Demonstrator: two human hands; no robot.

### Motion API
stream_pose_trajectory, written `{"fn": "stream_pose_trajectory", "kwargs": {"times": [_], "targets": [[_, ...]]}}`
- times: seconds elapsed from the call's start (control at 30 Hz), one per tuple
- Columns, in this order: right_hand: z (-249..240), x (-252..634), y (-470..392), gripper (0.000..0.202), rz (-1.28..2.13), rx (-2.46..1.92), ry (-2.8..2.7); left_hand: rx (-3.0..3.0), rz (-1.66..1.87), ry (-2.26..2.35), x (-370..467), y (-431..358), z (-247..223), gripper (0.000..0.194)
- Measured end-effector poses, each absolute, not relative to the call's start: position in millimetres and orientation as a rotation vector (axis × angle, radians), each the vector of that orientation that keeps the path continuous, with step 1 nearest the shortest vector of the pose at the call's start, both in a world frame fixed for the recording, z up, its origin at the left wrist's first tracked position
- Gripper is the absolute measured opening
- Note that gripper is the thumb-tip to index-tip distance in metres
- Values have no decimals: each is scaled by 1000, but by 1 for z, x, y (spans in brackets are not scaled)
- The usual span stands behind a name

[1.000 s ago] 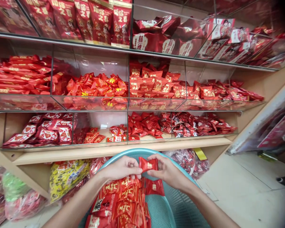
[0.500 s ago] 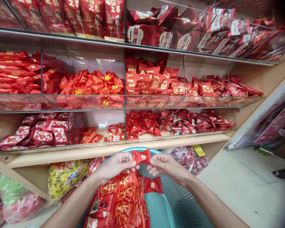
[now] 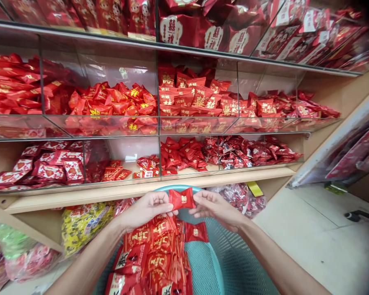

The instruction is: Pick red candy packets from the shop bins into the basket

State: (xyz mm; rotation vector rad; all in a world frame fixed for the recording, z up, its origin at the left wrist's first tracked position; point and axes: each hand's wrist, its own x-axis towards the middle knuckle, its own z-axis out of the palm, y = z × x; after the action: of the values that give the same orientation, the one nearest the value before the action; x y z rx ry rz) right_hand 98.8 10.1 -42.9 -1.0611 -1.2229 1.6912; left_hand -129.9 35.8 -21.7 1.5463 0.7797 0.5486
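Note:
A small red wrapped candy (image 3: 182, 199) with pale gold print is stretched level between my two hands. Its left end is pinched by my left hand (image 3: 150, 208). My right hand (image 3: 217, 208) pinches the right end between thumb and fingers. Right below them stands a teal plastic basket (image 3: 233, 250) with mesh walls. Several red printed packets (image 3: 160, 254) are stacked in its left part. One more red wrapped candy (image 3: 197, 232) lies apart from the stack, to its right, inside the basket.
Ahead, wooden shelves with clear dividers hold piles of red candies (image 3: 184, 153) and larger red bags (image 3: 180, 30). Beneath the lowest board (image 3: 80, 194) are a yellow bag (image 3: 86, 225) and other plastic bags. Pale floor tiles (image 3: 301, 237) lie at the right.
The candy has turned its printed front a little more toward me, still held at both ends. The shelves sit slightly higher and further left in view.

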Motion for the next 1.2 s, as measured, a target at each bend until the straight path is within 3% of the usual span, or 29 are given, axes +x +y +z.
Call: {"fn": "stream_pose_trajectory", "kwargs": {"times": [1.1, 1.2], "targets": [[-42, 93, 9, 34, 1523, -1167, -1203, 1558, 768, 999, -125, 37, -26, 24], [-42, 98, 11, 33, 1555, -1253, -1178, 1620, 732, 1031, -133, 40, -25, 32]]}}
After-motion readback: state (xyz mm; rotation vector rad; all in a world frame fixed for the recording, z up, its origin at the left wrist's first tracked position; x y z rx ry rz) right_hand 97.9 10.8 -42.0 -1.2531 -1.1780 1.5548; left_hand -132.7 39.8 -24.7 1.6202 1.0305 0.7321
